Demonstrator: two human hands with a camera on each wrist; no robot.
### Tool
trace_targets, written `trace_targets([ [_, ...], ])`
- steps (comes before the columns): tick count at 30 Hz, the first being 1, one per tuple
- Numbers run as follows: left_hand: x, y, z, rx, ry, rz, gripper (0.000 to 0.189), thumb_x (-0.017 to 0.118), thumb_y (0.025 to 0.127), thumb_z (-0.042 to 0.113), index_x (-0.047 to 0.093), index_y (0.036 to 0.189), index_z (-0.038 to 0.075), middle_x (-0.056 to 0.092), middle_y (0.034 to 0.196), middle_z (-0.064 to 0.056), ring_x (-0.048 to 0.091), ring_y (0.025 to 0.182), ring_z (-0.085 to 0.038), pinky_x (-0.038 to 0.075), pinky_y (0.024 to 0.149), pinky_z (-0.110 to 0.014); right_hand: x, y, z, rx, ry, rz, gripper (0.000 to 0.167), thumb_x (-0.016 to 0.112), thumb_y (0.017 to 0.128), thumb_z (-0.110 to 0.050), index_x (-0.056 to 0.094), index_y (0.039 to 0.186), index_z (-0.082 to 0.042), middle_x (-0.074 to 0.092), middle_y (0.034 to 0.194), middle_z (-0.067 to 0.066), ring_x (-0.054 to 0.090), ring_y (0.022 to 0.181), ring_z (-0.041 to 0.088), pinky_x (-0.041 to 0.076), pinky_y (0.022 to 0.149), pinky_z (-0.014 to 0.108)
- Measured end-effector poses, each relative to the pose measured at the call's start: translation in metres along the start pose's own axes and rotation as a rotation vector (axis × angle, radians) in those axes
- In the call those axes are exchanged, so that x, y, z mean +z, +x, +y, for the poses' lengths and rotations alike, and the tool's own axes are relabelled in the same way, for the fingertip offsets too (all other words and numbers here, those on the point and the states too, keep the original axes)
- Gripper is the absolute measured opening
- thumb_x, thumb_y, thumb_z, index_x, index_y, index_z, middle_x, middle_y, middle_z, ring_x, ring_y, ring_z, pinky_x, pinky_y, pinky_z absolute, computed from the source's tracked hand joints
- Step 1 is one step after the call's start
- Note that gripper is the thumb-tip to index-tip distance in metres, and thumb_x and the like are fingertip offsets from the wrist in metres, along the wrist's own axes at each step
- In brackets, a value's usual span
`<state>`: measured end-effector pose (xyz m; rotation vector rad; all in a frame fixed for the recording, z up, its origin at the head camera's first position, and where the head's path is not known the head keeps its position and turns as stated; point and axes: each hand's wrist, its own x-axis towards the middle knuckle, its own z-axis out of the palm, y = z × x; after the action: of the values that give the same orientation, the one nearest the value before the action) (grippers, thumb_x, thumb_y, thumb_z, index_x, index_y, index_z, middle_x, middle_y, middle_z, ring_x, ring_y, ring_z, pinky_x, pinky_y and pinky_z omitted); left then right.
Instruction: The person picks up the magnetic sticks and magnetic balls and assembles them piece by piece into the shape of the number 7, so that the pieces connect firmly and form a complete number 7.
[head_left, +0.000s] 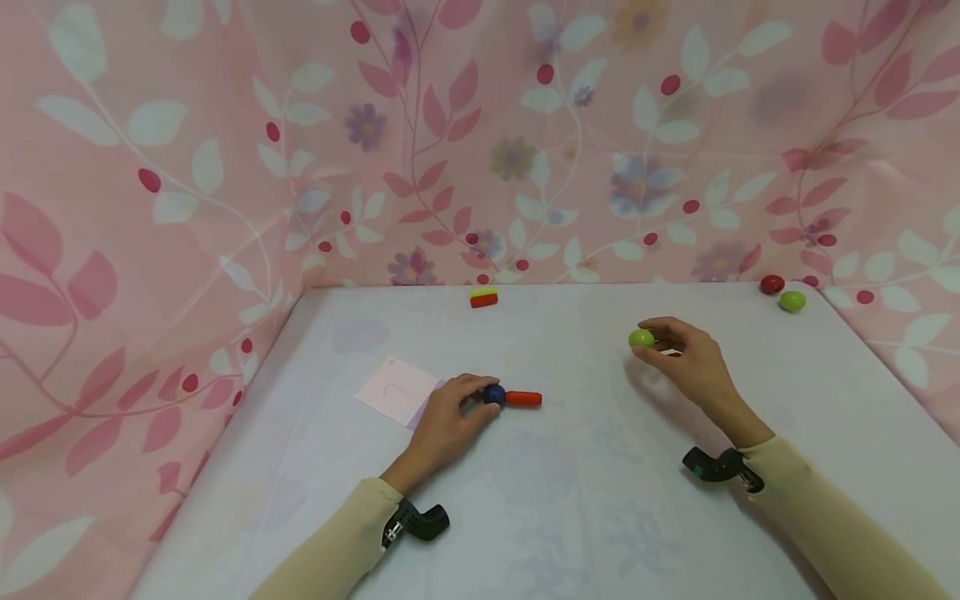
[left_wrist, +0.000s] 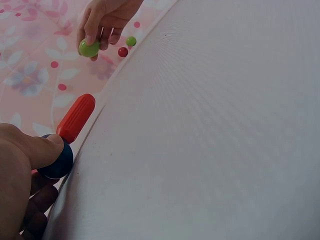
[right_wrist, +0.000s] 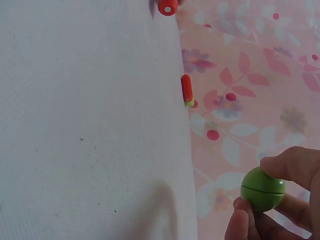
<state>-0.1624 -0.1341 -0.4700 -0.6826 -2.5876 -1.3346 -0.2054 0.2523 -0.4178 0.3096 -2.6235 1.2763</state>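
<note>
My left hand (head_left: 450, 422) pinches a dark blue ball (head_left: 494, 395) between thumb and fingers, low over the white table. A red ridged rod (head_left: 523, 399) sticks out from the ball to the right; in the left wrist view the rod (left_wrist: 76, 118) meets the ball (left_wrist: 59, 162) end-on. To the right, my right hand (head_left: 693, 364) holds a light green ball (head_left: 641, 338) by thumb and fingertips, apart from the blue one. A thin seam runs round this green ball (right_wrist: 262, 189) in the right wrist view.
A pale pink card (head_left: 396, 390) lies partly behind the left hand. At the table's back edge lie a red rod (head_left: 484, 301) and a yellow-green rod (head_left: 483, 292) side by side. A red ball (head_left: 772, 284) and another green ball (head_left: 792, 302) sit at the back right corner, before the floral cloth (head_left: 525, 142).
</note>
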Motion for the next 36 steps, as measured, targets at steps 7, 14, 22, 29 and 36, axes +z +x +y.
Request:
trace_targets([
  [7,0.0,0.0,0.001,0.001,0.004,0.004,0.039,0.079,0.095,0.015,0.071,0.133,0.011,0.068,0.125,0.002,0.061,0.115,-0.014,0.05,0.1,-0.04,0.004,-0.003,-0.003,-0.032,0.039,-0.019,0.038,0.078,0.097,-0.025,0.07,0.128,-0.005,0.072,0.113,0.012,0.066,0.092,0.021,0.049,0.077,0.016],
  [14,-0.001,0.0,0.002,0.006,0.009,0.009,0.039,0.079,0.094,0.013,0.071,0.132,0.009,0.069,0.124,0.001,0.062,0.114,-0.015,0.05,0.1,-0.041,0.006,-0.006,-0.007,-0.004,0.045,-0.036,0.038,0.08,0.095,-0.026,0.071,0.127,-0.006,0.073,0.111,0.011,0.066,0.09,0.019,0.05,0.075,0.017],
  [22,-0.001,0.0,0.002,0.004,0.012,0.006,0.039,0.079,0.095,0.014,0.071,0.133,0.01,0.069,0.124,0.001,0.062,0.113,-0.015,0.05,0.1,-0.041,0.01,-0.008,-0.012,-0.002,0.065,-0.047,0.04,0.079,0.096,-0.026,0.07,0.128,-0.005,0.072,0.113,0.011,0.066,0.093,0.02,0.05,0.077,0.017],
  [29,-0.001,0.0,0.002,-0.003,0.007,0.002,0.039,0.078,0.095,0.014,0.07,0.133,0.009,0.068,0.125,0.001,0.061,0.114,-0.015,0.049,0.101,-0.04,0.015,-0.009,-0.016,0.006,0.093,-0.058,0.04,0.081,0.094,-0.023,0.07,0.127,-0.003,0.073,0.113,0.012,0.067,0.092,0.019,0.05,0.078,0.019],
  [36,0.0,0.0,0.002,-0.005,0.006,-0.004,0.039,0.078,0.096,0.014,0.07,0.134,0.009,0.068,0.125,0.001,0.061,0.115,-0.015,0.05,0.101,-0.04,0.022,-0.012,-0.019,-0.008,0.118,-0.073,0.038,0.082,0.092,-0.017,0.071,0.126,-0.003,0.072,0.111,0.012,0.067,0.091,0.02,0.051,0.079,0.019],
])
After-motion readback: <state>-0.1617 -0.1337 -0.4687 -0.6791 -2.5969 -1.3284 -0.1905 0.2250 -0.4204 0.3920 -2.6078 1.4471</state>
